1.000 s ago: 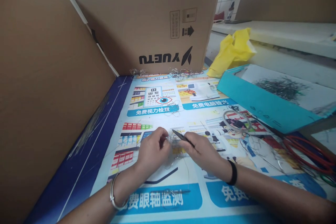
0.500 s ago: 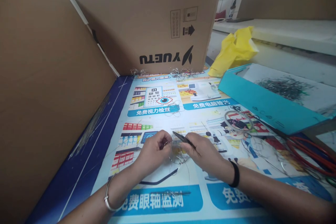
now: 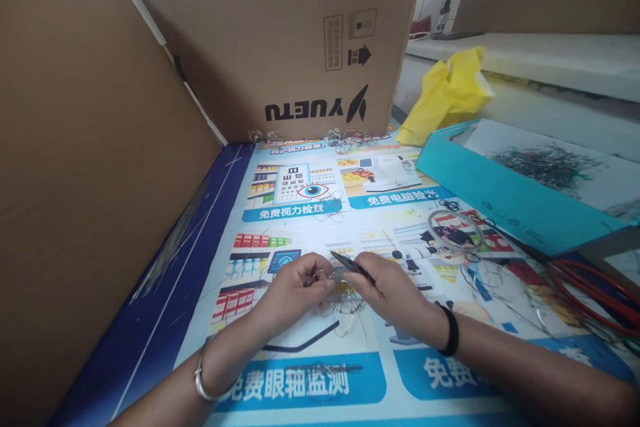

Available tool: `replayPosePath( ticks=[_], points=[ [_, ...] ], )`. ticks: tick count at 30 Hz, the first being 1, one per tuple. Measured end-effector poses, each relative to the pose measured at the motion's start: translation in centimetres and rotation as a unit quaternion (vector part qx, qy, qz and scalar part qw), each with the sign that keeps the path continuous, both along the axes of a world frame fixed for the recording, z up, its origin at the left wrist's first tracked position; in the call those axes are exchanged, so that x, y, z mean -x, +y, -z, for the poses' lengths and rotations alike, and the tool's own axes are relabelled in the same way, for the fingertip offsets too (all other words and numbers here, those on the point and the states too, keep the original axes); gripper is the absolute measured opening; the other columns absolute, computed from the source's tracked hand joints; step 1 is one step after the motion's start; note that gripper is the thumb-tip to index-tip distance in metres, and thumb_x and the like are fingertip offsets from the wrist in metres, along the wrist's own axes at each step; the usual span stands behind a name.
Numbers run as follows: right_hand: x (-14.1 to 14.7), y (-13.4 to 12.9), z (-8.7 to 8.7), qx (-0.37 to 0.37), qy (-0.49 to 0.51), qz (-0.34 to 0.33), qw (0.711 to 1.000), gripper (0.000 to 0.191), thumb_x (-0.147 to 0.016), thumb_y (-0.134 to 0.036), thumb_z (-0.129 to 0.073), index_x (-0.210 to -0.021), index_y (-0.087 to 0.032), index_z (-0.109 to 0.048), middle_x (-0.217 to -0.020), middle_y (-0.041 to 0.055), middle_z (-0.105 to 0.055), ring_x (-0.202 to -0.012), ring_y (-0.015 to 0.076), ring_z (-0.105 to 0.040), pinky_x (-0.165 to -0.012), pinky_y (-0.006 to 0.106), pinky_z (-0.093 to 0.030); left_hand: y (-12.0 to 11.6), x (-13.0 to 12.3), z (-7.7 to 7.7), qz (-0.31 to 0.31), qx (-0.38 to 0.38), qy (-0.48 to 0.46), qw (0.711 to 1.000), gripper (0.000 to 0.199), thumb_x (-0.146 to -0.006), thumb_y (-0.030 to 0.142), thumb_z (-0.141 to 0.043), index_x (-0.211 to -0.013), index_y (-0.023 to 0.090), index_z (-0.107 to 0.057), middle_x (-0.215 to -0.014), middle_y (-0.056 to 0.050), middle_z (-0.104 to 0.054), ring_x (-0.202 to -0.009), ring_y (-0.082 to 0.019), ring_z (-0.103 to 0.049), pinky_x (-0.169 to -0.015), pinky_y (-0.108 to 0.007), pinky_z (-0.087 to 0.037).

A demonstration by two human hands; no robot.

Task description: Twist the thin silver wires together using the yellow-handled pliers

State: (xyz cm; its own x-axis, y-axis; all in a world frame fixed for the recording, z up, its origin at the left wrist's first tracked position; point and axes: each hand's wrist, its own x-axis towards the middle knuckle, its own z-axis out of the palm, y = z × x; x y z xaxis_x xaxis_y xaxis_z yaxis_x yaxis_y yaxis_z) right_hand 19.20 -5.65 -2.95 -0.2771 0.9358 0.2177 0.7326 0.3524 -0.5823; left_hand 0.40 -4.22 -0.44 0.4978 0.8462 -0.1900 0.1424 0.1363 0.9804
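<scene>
My left hand (image 3: 305, 283) pinches a thin wire piece (image 3: 345, 303) whose loops hang below and between both hands. A dark pointed tool (image 3: 350, 264), like pliers, lies in the closed grip of my right hand (image 3: 387, 287), its tip pointing up and left just above the wire. Its handles are mostly hidden by my palm. Both hands are close together over the printed sheet (image 3: 350, 223). Nearer to me, a slim dark item with wire (image 3: 335, 368) lies on the sheet.
Cardboard panels (image 3: 280, 33) stand behind and at the left. A turquoise box (image 3: 505, 197) with dark wire clippings and a yellow bag (image 3: 447, 93) stand at the right. Red cable (image 3: 590, 293), a clear coil (image 3: 455, 230) and wire bundles (image 3: 340, 140) lie around.
My left hand has shifted slightly right with the wire, whose hanging loops have turned. My right hand has barely moved and still grips the tool.
</scene>
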Motion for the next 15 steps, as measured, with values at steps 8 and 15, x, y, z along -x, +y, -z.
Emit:
replayPosePath(
  ticks=[8, 15],
  points=[
    [0.0, 0.0, 0.0, -0.004, -0.003, 0.006, 1.000, 0.029, -0.087, -0.040, -0.038, -0.065, -0.021, -0.038, -0.059, -0.0017, -0.043, -0.053, 0.0114, -0.039, -0.050, 0.023, -0.024, -0.1, -0.2, 0.4, -0.012, 0.016, -0.034, 0.999, 0.013, -0.073, 0.022, -0.060, -0.074, 0.017, -0.048, -0.064, 0.005, -0.047, -0.048, -0.004, -0.048, -0.047, -0.018, -0.039],
    [0.1, 0.0, -0.1, 0.004, 0.001, 0.004, 1.000, 0.030, -0.088, -0.040, -0.037, -0.065, -0.021, -0.035, -0.060, -0.0015, -0.043, -0.054, 0.0120, -0.039, -0.051, 0.023, -0.025, -0.1, -0.1, 1.1, -0.045, -0.021, -0.003, 0.999, 0.013, -0.072, 0.020, -0.061, -0.075, 0.017, -0.049, -0.059, 0.005, -0.049, -0.047, -0.006, -0.046, -0.045, -0.018, -0.039]
  ],
)
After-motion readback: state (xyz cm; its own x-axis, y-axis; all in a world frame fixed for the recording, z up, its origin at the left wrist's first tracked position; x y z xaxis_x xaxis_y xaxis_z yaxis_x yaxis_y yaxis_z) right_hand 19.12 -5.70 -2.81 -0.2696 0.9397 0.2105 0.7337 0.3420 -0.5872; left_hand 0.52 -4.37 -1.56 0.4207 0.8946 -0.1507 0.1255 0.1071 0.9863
